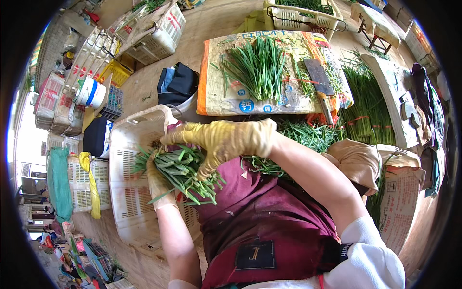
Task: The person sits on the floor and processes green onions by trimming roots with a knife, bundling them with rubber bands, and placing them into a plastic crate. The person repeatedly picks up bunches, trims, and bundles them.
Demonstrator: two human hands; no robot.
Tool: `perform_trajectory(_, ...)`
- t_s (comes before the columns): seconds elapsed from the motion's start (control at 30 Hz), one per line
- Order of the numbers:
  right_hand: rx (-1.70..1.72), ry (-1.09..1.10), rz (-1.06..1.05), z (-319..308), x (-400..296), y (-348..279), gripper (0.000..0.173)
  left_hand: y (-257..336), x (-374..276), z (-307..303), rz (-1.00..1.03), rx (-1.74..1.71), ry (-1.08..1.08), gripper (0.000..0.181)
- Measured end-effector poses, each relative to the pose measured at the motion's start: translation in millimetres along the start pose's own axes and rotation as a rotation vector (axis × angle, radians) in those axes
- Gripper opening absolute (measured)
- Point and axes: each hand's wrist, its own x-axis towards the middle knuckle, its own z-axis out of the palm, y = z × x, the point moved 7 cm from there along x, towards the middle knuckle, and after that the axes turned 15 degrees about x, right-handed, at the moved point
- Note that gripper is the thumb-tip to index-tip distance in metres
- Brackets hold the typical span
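A bunch of green leafy stalks (184,169) rests in my gloved left hand (157,180), above the near side of a white plastic crate. My right hand (223,142), in a stained yellow glove, reaches across the top of the bunch with its fingers spread; whether it touches the stalks is unclear. Ahead, a sack-covered work surface (216,97) bears a loose pile of long green leaves (258,68). A cleaver (319,77) with a wooden handle lies at its right, among leaf scraps.
The white crate (121,213) stands at my left. Beyond it are a dark-lined bucket (178,85) and stacked crates (155,39). Cut greens (306,135) lie below the work surface, and tied bundles of long stalks (368,108) stand at the right.
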Motion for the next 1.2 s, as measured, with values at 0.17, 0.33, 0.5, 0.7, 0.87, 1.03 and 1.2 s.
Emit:
perform_trajectory(0.17, 0.317, -0.117, 0.323, 24, -5, 49, 0.083, 12, 7, -18, 0.077, 0.085, 0.235, 0.021)
perform_trajectory(0.33, 0.264, 0.131, 0.379, 26, -19, 77, 0.055, 12, 31, -57, 0.037, 0.126, 0.280, 0.025)
perform_trajectory(0.5, -0.134, 0.355, 0.408, 9, -26, 70, 0.048, -6, 65, -93, -0.083, 0.042, 0.355, 0.020)
perform_trajectory(0.7, -0.255, 0.407, 0.230, 0, -35, 63, 0.046, -10, 68, -105, -0.042, -0.049, 0.342, 0.020)
perform_trajectory(0.87, 0.304, 0.285, 0.481, 8, -49, 88, 0.036, -9, 62, -91, -0.039, -0.003, 0.417, 0.019)
perform_trajectory(1.03, 0.564, 0.426, 0.231, 4, -67, 72, 0.022, -16, 44, -52, -0.037, 0.025, 0.312, 0.020)
perform_trajectory(1.2, 0.035, 0.409, 0.499, -10, -97, 37, 0.018, -16, 39, -40, -0.013, -0.030, 0.399, 0.018)
